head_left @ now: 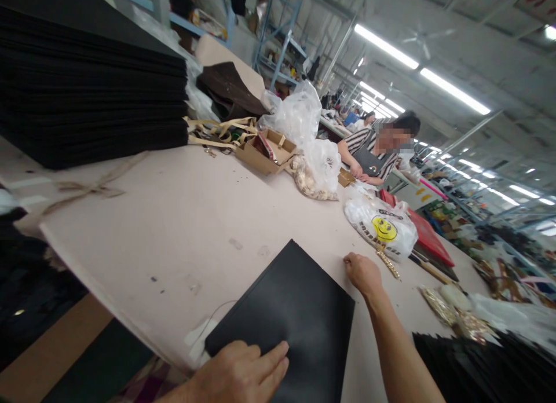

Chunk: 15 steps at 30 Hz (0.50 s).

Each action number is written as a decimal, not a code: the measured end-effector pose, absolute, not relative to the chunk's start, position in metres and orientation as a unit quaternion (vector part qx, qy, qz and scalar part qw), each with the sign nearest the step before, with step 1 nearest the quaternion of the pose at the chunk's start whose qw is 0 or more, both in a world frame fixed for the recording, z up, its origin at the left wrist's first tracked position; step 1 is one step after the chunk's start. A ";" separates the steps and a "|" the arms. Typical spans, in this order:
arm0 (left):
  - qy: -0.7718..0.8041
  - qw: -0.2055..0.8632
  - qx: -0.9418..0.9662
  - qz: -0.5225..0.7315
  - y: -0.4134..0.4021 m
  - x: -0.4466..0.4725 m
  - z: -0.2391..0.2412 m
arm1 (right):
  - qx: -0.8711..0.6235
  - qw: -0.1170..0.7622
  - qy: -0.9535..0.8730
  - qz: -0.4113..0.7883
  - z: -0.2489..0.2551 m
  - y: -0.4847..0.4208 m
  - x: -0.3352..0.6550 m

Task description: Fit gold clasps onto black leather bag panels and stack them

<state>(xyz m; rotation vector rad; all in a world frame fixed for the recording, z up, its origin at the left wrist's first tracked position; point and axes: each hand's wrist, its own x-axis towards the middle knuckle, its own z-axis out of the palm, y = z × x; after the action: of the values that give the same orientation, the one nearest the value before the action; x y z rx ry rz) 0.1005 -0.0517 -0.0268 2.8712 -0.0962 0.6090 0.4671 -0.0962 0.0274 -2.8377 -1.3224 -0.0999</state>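
A flat black sheet [291, 310] lies on the pale table [182, 218] in front of me. My left hand [241, 371] rests flat on the sheet's near edge, fingers stretched out. My right hand [362, 273] sits just past the sheet's far right corner with its fingers curled under; whether anything is in them is hidden. A gold chain piece [388, 263] lies right beside that hand, next to a white bag with a yellow smiley face [382, 226].
A tall stack of black sheets [91, 90] stands at the back left. An open cardboard box [267, 151], clear plastic bags [319, 165] and tan straps [217, 134] lie mid-table. A person in a striped top [373, 154] works at the far end. More black sheets [486, 368] lie at right.
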 end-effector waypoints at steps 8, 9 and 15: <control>-0.028 0.135 0.973 0.183 -0.057 0.100 -0.032 | -0.853 0.234 -0.446 0.135 0.026 -0.140 0.388; -0.029 0.138 0.972 0.186 -0.057 0.100 -0.034 | -0.835 0.274 -0.452 0.152 0.022 -0.148 0.370; -0.034 0.134 0.973 0.187 -0.057 0.100 -0.035 | -0.767 0.301 -0.553 0.122 -0.001 -0.183 0.284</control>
<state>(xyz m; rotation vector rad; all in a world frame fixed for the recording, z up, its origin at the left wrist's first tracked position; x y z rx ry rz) 0.0996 -0.0569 -0.0353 2.8202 -0.0988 0.5413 0.2838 -0.1832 -0.0007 -2.0353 -1.4670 0.3223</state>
